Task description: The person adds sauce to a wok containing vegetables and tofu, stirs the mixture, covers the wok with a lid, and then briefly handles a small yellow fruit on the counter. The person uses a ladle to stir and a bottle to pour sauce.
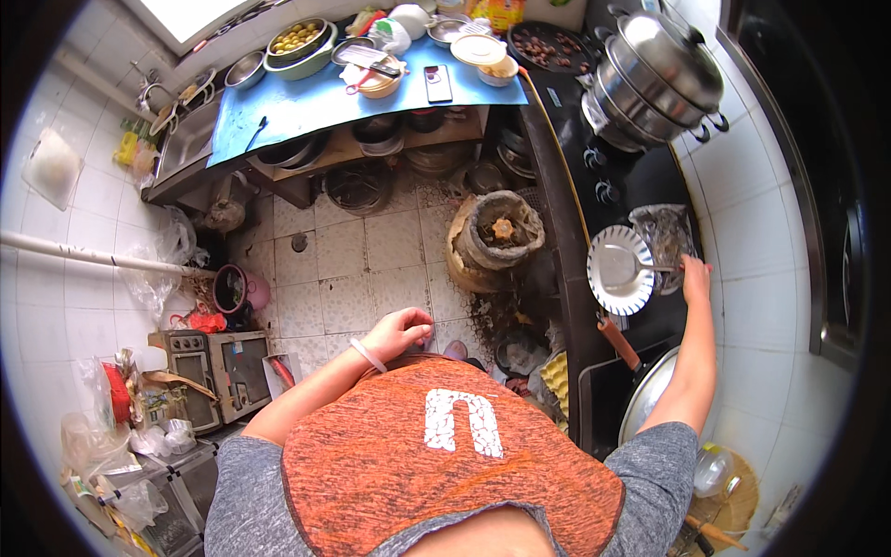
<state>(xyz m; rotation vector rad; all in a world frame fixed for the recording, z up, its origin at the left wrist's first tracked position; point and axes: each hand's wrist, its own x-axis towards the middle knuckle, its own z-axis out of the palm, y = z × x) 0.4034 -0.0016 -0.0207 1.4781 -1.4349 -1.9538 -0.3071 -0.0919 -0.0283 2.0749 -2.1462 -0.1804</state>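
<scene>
My right hand [696, 278] is closed around the handle of a metal cooking spatula [619, 268]. The spatula's blade lies over a round plate [605, 298] with a striped rim on the black cooktop. Right beside the plate, close to my fingers, is a crumpled foil-like sheet or bag [665, 233]. My left hand [398, 335], with a pale bracelet at the wrist, hangs in front of my waist. Its fingers are loosely bent, and nothing shows in them. Nearer to me, a pan with a brown handle [619, 344] is partly hidden by my right forearm.
A tall steel steamer [654, 76] stands on the far part of the cooktop [637, 174]. Across the room, a blue-covered counter [299, 104] bears bowls, a phone [438, 83] and a grater. A gas cylinder [487, 240] stands on the floor, left of the cooktop. A pink bucket [240, 289] is farther left.
</scene>
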